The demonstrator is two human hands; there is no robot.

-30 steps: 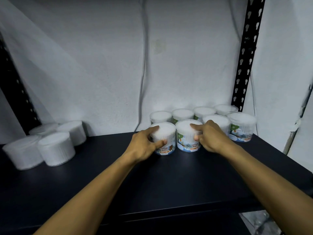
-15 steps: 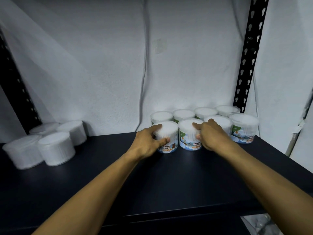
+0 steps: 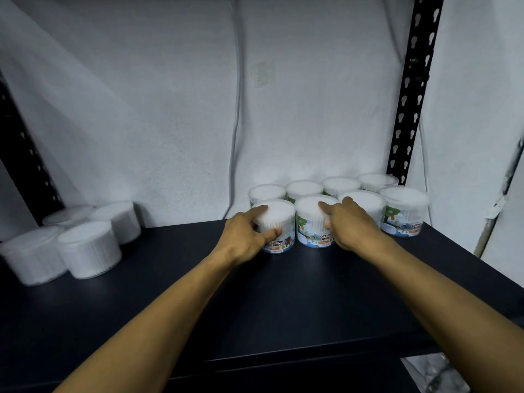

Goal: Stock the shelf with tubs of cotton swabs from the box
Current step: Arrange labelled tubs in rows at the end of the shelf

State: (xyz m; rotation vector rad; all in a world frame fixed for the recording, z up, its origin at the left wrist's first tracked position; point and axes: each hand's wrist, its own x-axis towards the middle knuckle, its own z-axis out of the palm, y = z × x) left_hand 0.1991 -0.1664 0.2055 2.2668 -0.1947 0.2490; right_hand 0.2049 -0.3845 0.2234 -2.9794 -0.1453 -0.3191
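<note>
At centre frame we are gripping two tubs on the shelf (image 3: 283,307): the left hand (image 3: 243,239) wrapping the left tub (image 3: 279,222), the right hand (image 3: 350,225) wrapping the right tub (image 3: 312,219). We are advising seating both flush against the back row (image 3: 323,187), labels forward, forearms reaching level.

A rough white plastered wall (image 3: 170,109) fills the background. A pale cable (image 3: 236,114) runs down it. Black perforated metal uprights (image 3: 411,89) stand at both sides. At lower right, possibly a patch of pale floor (image 3: 425,373), blurred.
</note>
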